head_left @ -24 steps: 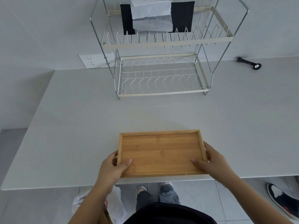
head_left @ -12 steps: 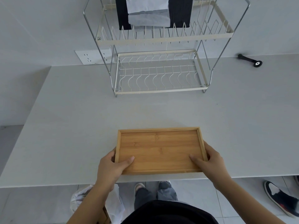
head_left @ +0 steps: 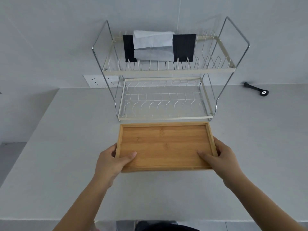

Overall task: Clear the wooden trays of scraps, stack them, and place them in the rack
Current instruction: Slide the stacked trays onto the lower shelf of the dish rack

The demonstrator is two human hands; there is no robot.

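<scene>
tray (head_left: 165, 144) moved nearer rack (head_left: 165, 100), hands gripping

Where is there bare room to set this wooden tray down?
Lower tier of the two-tier wire rack is bare; its upper tier holds black and grey cloths. Grey counter is bare left of the rectangular bamboo tray; a black tool lies far right.

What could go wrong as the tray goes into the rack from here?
The wooden tray is held flat by the left hand and right hand, right in front of the rack. Its far edge could catch the lower shelf's front bar. Laid flat, it may rock on the upright wire dividers. The cloths crowd the upper shelf.
</scene>
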